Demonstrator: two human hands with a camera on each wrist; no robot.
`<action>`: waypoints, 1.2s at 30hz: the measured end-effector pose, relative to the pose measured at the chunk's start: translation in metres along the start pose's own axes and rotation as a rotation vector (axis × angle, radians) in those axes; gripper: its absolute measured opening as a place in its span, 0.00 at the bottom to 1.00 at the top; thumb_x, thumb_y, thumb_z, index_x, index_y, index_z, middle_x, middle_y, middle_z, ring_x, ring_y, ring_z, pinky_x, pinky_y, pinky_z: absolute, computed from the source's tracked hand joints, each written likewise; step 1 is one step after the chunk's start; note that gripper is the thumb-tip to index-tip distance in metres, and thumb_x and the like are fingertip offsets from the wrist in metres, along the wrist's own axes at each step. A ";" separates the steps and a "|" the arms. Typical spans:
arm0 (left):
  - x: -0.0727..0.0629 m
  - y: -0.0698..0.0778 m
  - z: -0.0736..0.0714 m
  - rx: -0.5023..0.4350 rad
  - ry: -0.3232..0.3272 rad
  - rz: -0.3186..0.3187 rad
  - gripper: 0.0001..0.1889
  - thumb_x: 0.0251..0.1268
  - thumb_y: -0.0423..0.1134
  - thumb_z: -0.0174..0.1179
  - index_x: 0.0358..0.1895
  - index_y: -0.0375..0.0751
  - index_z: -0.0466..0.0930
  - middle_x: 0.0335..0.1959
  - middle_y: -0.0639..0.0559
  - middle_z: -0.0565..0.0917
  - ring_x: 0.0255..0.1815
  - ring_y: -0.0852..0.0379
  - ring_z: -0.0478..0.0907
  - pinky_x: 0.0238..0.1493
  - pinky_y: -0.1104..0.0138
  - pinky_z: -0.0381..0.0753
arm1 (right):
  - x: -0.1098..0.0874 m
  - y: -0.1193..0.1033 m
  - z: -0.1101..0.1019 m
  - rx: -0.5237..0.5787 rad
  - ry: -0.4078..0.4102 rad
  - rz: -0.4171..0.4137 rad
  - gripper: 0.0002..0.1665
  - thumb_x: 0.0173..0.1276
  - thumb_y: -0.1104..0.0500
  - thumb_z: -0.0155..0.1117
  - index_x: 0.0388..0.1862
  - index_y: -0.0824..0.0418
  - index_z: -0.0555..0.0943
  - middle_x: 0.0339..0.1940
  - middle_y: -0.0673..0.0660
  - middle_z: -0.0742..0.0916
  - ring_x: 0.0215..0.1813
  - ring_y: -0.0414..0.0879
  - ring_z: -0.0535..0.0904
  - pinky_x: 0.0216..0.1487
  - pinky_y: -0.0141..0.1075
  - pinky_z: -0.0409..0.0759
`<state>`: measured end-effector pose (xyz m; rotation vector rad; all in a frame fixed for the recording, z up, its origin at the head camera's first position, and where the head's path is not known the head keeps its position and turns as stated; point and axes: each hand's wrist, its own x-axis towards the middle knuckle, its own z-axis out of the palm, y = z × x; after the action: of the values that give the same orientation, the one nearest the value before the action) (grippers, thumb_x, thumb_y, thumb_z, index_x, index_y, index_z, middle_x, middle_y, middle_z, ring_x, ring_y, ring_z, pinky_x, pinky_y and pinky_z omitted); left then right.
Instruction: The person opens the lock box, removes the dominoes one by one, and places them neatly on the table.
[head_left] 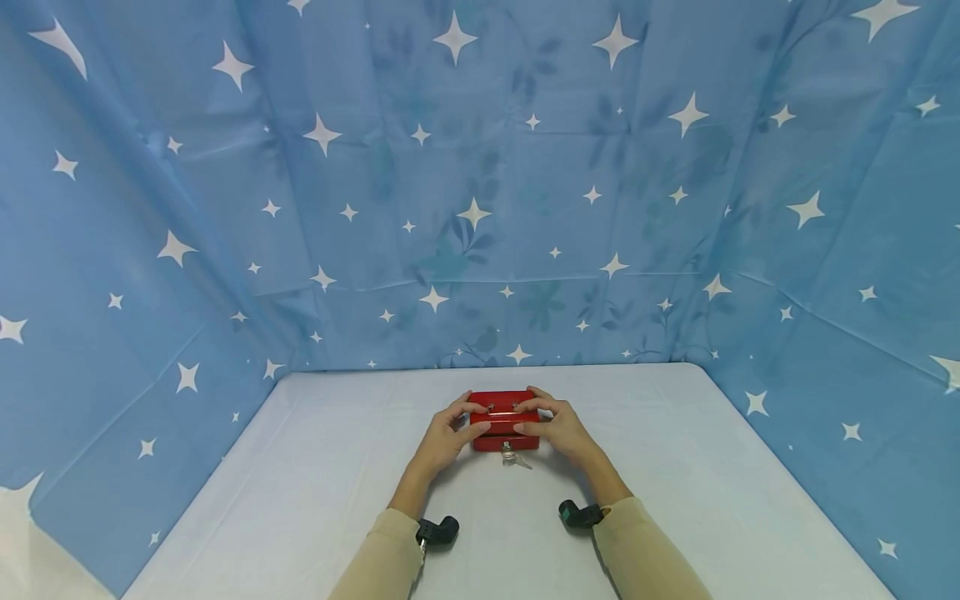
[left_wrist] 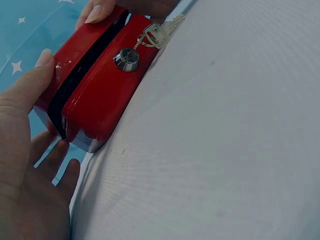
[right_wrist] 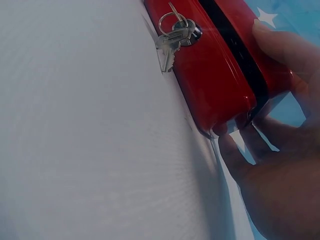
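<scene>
A small red cash box stands on the white table, its lid parted from the base by a dark gap along the front. In the lock sits one key, and more keys dangle from its ring. The left hand grips the lid's left end, thumb on the front face and fingers over the top. Mirroring it, the right hand holds the right end with its thumb on the lid's front. In both wrist views the lower fingers reach beside the box's ends.
A white cloth covers the table. Blue curtains with white stars hang behind it and along both sides. Each wrist wears a black camera, one at the left sleeve and one at the right sleeve.
</scene>
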<state>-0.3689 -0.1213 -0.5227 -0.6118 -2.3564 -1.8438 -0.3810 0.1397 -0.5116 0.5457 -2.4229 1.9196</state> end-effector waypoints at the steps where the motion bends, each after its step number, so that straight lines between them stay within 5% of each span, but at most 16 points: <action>1: 0.000 0.000 0.000 0.000 0.001 0.004 0.14 0.69 0.48 0.71 0.55 0.54 0.86 0.82 0.38 0.62 0.85 0.39 0.56 0.80 0.43 0.63 | 0.000 0.000 0.000 -0.001 0.002 0.000 0.18 0.63 0.57 0.79 0.51 0.58 0.89 0.83 0.65 0.67 0.86 0.62 0.51 0.79 0.71 0.56; 20: 0.000 -0.002 -0.002 0.006 0.013 0.037 0.27 0.62 0.43 0.76 0.66 0.51 0.83 0.81 0.39 0.64 0.83 0.40 0.60 0.78 0.43 0.67 | -0.001 -0.005 0.001 -0.008 0.038 0.020 0.22 0.66 0.53 0.77 0.59 0.55 0.88 0.82 0.65 0.69 0.86 0.61 0.55 0.78 0.66 0.63; 36: 0.001 0.002 -0.001 -0.008 0.151 0.116 0.24 0.65 0.40 0.73 0.65 0.50 0.84 0.73 0.43 0.77 0.77 0.45 0.71 0.75 0.44 0.71 | -0.003 -0.003 -0.002 0.131 0.056 0.031 0.31 0.67 0.60 0.73 0.69 0.59 0.80 0.82 0.63 0.70 0.85 0.61 0.58 0.80 0.69 0.54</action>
<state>-0.3690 -0.1212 -0.5203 -0.5758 -2.1722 -1.7839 -0.3778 0.1422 -0.5086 0.4537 -2.2979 2.0873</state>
